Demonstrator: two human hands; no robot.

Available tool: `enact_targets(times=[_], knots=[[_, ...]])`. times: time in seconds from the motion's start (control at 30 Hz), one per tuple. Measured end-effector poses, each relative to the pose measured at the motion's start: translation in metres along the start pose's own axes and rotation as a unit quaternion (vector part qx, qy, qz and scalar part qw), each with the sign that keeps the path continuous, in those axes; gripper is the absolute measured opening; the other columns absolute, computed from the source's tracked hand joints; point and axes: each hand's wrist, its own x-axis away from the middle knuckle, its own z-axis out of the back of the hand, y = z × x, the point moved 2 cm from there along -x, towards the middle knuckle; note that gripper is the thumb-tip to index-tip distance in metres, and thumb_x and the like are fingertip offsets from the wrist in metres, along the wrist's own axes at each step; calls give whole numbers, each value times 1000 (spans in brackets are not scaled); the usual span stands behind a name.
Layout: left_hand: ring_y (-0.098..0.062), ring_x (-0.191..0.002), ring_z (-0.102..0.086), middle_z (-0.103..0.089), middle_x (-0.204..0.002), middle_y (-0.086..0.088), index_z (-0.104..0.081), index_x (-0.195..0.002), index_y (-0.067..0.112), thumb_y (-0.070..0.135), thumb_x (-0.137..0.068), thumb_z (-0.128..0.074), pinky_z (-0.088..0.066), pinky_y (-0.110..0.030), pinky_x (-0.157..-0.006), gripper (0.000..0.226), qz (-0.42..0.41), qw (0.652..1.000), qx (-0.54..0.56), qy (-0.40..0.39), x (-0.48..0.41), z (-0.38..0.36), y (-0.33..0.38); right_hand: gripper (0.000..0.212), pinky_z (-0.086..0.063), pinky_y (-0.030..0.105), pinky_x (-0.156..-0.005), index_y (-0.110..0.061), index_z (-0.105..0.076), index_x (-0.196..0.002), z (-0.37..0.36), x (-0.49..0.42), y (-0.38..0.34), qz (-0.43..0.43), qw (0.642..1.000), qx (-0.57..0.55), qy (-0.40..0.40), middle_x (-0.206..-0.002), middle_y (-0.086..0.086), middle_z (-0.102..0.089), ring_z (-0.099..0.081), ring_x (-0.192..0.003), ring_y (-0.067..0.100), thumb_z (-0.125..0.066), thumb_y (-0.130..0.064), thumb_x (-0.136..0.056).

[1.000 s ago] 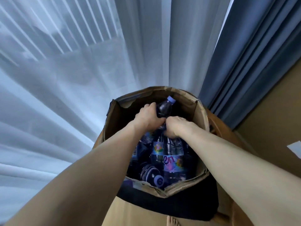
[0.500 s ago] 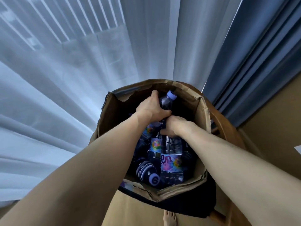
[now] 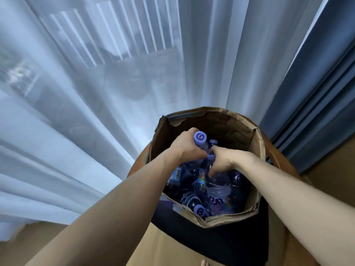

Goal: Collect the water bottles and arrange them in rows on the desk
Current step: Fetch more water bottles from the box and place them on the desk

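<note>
An open brown cardboard box [image 3: 255,150] stands in front of me, holding several clear water bottles with purple caps and colourful labels. My left hand [image 3: 185,147] grips the neck of one bottle [image 3: 200,138], whose purple cap points up at me near the box's top. My right hand [image 3: 222,162] grips the top of a second bottle [image 3: 219,191], which stands upright in the box with its label showing. A further cap [image 3: 199,210] shows at the box's near edge. The desk is out of sight.
A sheer white curtain [image 3: 96,93] hangs behind and left of the box, and a heavy blue curtain [image 3: 317,83] hangs at the right. The box rests on a brown wooden piece of furniture [image 3: 284,166]. Brown floor shows below.
My left hand has lifted its bottle up, so the cap now faces me. My right hand has shifted its hold on the second bottle. The view has tilted upward.
</note>
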Motion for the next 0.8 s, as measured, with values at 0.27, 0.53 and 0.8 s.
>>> enact_targets(times=[0.27, 0.53, 0.8], knots=[[-19, -86, -61, -60, -88, -2, -50, -77, 30, 1, -71, -75, -52, -41, -88, 39, -3, 991, 126, 44, 43, 4, -9, 60, -48, 36, -83, -21, -39, -114, -9, 20, -3, 41, 998, 42, 34, -114, 7, -55, -56, -102, 26, -76, -40, -71], [-17, -69, -56, -63, -74, -6, -65, -80, 5, 15, -59, -73, -52, -33, -69, 25, -31, 988, 132, 68, 91, 61, -5, 28, -45, 33, -75, -19, -47, -98, 31, 77, -47, 106, 981, 146, 70, -98, 0, -53, -54, -86, 21, -63, -37, -83], [-17, -67, -46, -54, -74, -4, -66, -82, 15, 10, -74, -74, -38, -26, -56, 13, -15, 975, 181, 129, 180, 148, -20, 21, -53, 43, -80, -20, -47, -83, 64, 150, -159, 187, 948, 178, 187, -93, 10, -61, -64, -87, 34, -66, -31, -81]])
